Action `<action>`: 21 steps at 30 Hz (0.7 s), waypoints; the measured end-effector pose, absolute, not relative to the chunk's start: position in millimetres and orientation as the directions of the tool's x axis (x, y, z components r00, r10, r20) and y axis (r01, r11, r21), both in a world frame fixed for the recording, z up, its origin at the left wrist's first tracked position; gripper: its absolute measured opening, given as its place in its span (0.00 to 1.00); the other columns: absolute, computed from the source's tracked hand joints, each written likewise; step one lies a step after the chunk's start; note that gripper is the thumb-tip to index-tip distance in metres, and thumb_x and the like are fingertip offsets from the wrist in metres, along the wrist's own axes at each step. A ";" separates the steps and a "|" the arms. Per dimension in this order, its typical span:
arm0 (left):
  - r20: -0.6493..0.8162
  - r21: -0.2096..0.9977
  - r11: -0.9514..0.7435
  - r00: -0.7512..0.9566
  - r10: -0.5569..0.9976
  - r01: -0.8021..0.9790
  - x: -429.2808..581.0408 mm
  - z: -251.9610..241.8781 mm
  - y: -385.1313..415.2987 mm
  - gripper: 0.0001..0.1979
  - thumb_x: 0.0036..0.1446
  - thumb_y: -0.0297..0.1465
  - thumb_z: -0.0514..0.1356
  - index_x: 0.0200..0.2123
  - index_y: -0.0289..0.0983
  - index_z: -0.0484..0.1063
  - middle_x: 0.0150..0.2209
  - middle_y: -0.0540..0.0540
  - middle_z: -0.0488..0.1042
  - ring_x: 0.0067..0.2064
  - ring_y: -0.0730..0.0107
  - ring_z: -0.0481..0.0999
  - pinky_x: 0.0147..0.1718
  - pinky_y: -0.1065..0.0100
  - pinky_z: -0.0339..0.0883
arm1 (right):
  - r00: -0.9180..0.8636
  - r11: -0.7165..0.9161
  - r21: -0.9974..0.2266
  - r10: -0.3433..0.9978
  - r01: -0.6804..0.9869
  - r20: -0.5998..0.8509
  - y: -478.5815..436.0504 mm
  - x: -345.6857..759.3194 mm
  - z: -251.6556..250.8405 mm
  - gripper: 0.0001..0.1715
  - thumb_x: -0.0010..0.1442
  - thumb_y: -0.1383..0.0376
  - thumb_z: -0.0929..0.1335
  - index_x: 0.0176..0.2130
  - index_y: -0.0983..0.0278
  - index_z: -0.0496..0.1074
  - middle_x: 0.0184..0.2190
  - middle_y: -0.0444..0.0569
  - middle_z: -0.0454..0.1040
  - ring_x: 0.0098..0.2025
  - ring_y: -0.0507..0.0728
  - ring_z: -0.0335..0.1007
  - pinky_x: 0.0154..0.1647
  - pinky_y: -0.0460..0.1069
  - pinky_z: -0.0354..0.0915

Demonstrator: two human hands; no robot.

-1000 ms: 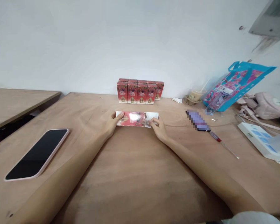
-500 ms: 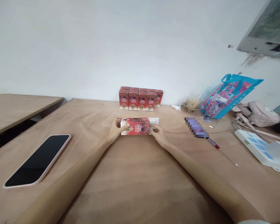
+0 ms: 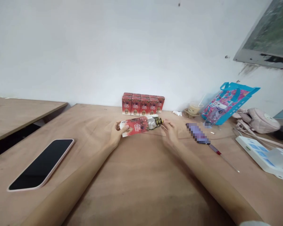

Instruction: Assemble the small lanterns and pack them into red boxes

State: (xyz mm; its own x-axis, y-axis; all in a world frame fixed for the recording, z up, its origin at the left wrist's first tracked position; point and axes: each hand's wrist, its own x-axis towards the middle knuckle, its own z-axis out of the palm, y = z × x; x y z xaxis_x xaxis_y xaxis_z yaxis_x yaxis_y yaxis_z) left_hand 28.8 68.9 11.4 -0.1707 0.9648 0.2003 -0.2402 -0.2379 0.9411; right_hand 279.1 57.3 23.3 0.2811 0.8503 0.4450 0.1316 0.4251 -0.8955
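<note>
My left hand (image 3: pixel 116 133) grips the left end of a red printed carton (image 3: pixel 135 126) that lies on its side just above the wooden table (image 3: pixel 136 175). A small clear bottle with a gold cap (image 3: pixel 155 122) sticks out of the carton's right end. My right hand (image 3: pixel 172 133) is just right of the bottle, fingers spread and blurred, touching nothing that I can see. Behind them a row of several matching red cartons (image 3: pixel 142 104) stands against the white wall.
A black phone in a pink case (image 3: pixel 41 164) lies at the left. Right of my hands are a blurred purple object (image 3: pixel 197 133), a red-handled screwdriver (image 3: pixel 223 157), a drink cup (image 3: pixel 193 109), a blue flowered bag (image 3: pixel 227 99), a pink bag (image 3: pixel 259 116) and a white box (image 3: pixel 261 151).
The carton's right end has lifted and the bottle now protrudes from it. My right hand has let go of the carton and moved to the right. The camera has tilted up slightly.
</note>
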 end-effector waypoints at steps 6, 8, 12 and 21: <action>0.148 0.891 -0.290 -0.381 0.913 -0.349 7.3 9.4 88.2 0.26 0.49 0.54 0.53 0.40 0.39 0.66 0.37 0.48 0.76 0.44 0.61 0.76 0.37 0.64 0.72 | 0.439 0.502 -0.863 0.766 0.046 0.469 48.1 302.0 81.6 0.15 0.46 0.55 0.71 0.27 0.64 0.70 0.33 0.47 0.75 0.33 0.53 0.71 0.37 0.50 0.70; 0.142 0.881 -0.301 -0.404 0.904 -0.364 4.2 10.2 89.7 0.25 0.49 0.55 0.52 0.39 0.40 0.66 0.34 0.50 0.76 0.45 0.61 0.75 0.38 0.64 0.72 | 0.289 0.457 -0.873 0.824 0.170 0.488 37.7 302.1 93.3 0.14 0.45 0.57 0.72 0.25 0.65 0.72 0.31 0.48 0.75 0.32 0.53 0.71 0.35 0.50 0.70; 0.159 0.884 -0.322 -0.429 0.889 -0.340 7.6 11.4 87.5 0.23 0.43 0.51 0.58 0.34 0.39 0.64 0.33 0.48 0.75 0.41 0.63 0.76 0.37 0.64 0.71 | 0.008 0.382 -0.836 0.908 0.395 0.419 18.5 292.3 102.9 0.13 0.45 0.57 0.72 0.23 0.65 0.74 0.31 0.49 0.77 0.29 0.54 0.72 0.33 0.50 0.69; 0.332 0.920 -0.385 -0.374 0.866 -0.077 13.7 32.3 69.4 0.33 0.28 0.34 0.72 0.40 0.39 0.63 0.44 0.45 0.71 0.48 0.57 0.71 0.47 0.60 0.66 | -0.331 0.396 -0.717 0.913 0.573 0.239 -4.8 283.1 110.1 0.06 0.52 0.62 0.69 0.26 0.62 0.72 0.28 0.46 0.78 0.33 0.56 0.75 0.32 0.49 0.68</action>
State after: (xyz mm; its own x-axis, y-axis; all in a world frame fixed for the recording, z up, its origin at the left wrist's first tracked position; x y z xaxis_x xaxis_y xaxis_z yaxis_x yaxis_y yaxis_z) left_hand 13.7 69.4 32.3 -0.3737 0.8663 0.3315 -0.0766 -0.3850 0.9197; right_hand 283.1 -4.8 110.1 -0.3315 0.9126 0.2393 0.5732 0.3963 -0.7172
